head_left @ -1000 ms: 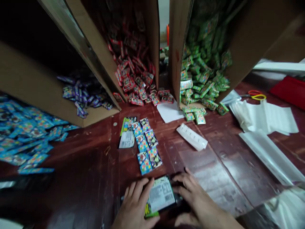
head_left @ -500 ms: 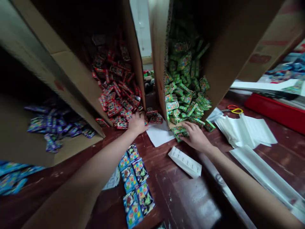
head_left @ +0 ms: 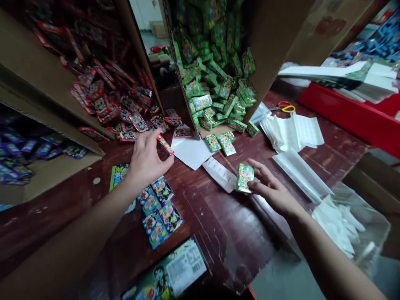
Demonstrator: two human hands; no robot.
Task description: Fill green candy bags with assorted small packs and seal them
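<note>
My left hand (head_left: 146, 160) is closed on a small red packet (head_left: 165, 144), pinched between thumb and fingers in front of the heap of red packets (head_left: 106, 100). Above the table, my right hand (head_left: 271, 187) grips a green packet (head_left: 245, 177) with its printed face showing. Two or more green packets (head_left: 227, 143) lie at the mouth of the carton (head_left: 215, 129) holding many green ones. Between my arms, blue packets (head_left: 155, 229) and purple packets (head_left: 170, 215) lie side by side in two columns. Part of a bright green printed piece (head_left: 118, 177) shows behind my left wrist.
A printed box with a label (head_left: 187, 268) lies at the near edge. A white paper (head_left: 192, 152) and a folded white strip (head_left: 220, 173) lie mid-table. To the right are scissors (head_left: 286, 107), white sheets (head_left: 292, 131), a red tray (head_left: 346, 118) and a clear bag (head_left: 346, 225).
Both hands have drawn back from the heaps, the left with a red packet, the right with a green one. The view has shifted, showing the labelled box and clear bag.
</note>
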